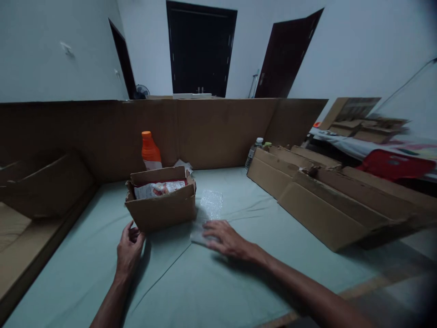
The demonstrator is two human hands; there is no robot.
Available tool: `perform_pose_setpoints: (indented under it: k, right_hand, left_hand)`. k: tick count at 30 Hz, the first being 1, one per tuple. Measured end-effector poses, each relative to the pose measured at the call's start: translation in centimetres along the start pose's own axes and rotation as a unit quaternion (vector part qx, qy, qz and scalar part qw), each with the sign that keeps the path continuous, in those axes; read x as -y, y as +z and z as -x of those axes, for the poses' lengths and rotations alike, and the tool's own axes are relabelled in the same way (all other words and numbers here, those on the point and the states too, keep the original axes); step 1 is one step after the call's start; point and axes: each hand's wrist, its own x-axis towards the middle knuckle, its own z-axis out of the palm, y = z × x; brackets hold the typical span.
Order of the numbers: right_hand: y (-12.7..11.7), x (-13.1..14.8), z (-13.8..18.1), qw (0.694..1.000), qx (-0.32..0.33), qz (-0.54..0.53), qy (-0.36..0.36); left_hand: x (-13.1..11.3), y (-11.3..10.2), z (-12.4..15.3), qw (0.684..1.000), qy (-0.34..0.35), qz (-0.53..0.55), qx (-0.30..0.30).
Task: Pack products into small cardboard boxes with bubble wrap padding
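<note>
A small open cardboard box (162, 209) stands on the pale green table cover (211, 282), with a white and red packet (160, 188) lying inside it. My left hand (129, 249) rests by the box's near left corner, fingers loosely curled and holding nothing. My right hand (225, 238) lies flat, fingers spread, on the near end of a sheet of clear bubble wrap (210, 207) just right of the box.
An orange bottle (150, 151) stands behind the box, beside crumpled white paper (184, 165). A cardboard wall (218, 127) runs along the table's back. Long flat cartons (317, 200) lie at the right, with a clear water bottle (253, 152) behind them. More cardboard (30, 191) sits at the left.
</note>
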Motion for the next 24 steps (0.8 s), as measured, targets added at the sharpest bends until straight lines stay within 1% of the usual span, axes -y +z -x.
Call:
perform_pose_setpoints:
  k: [2, 3, 5, 7, 8, 10, 11, 12, 14, 16, 18, 21, 24]
  right_hand:
    - [0.5, 2.0, 2.4, 0.996, 0.022, -0.043, -0.075]
    - [0.4, 2.6, 3.4, 0.994, 0.012, -0.065, -0.085]
    - [-0.1, 2.8, 4.4, 0.994, -0.049, -0.093, -0.042]
    - [-0.3, 1.9, 4.0, 0.990, -0.111, -0.081, 0.027]
    - [0.0, 1.2, 3.5, 0.988, -0.127, -0.065, 0.057]
    - [1.1, 0.2, 2.4, 0.988, -0.121, -0.023, 0.089]
    - [1.9, 0.0, 1.9, 0.990, -0.108, -0.006, 0.089]
    - [2.8, 0.0, 1.6, 0.992, -0.097, 0.006, 0.078]
    - [4.3, 0.8, 1.7, 0.996, -0.086, 0.014, 0.019]
    - [5.3, 2.0, 2.7, 0.995, -0.081, 0.015, -0.061]
    - [5.8, 3.1, 4.2, 0.991, -0.071, 0.014, -0.112]
    - [6.0, 4.2, 6.4, 0.992, -0.055, -0.003, -0.115]
    - [6.1, 4.8, 8.1, 0.993, -0.040, -0.038, -0.100]
  left_hand:
    - [0.0, -0.2, -0.1, 1.000, 0.001, -0.007, 0.002]
    - [0.0, -0.2, -0.1, 1.000, 0.001, -0.012, 0.004]
    - [0.1, -0.4, -0.3, 1.000, 0.001, -0.020, 0.008]
    - [0.1, -0.5, -0.4, 1.000, 0.002, -0.026, 0.009]
    - [0.1, -0.5, -0.4, 1.000, 0.004, -0.029, 0.010]
    - [0.1, -0.6, -0.4, 0.999, 0.008, -0.032, 0.008]
    - [0.0, -0.6, -0.4, 0.999, 0.011, -0.032, 0.006]
    - [0.0, -0.6, -0.3, 0.999, 0.015, -0.031, 0.004]
    - [0.1, -0.6, -0.3, 0.999, 0.021, -0.026, 0.003]
    - [0.2, -0.7, -0.3, 0.999, 0.023, -0.022, 0.005]
    - [0.4, -0.6, -0.3, 1.000, 0.021, -0.021, 0.006]
    - [0.2, -0.6, -0.5, 1.000, 0.011, -0.027, 0.004]
    - [-1.2, -1.1, 0.3, 0.999, 0.000, -0.046, -0.018]
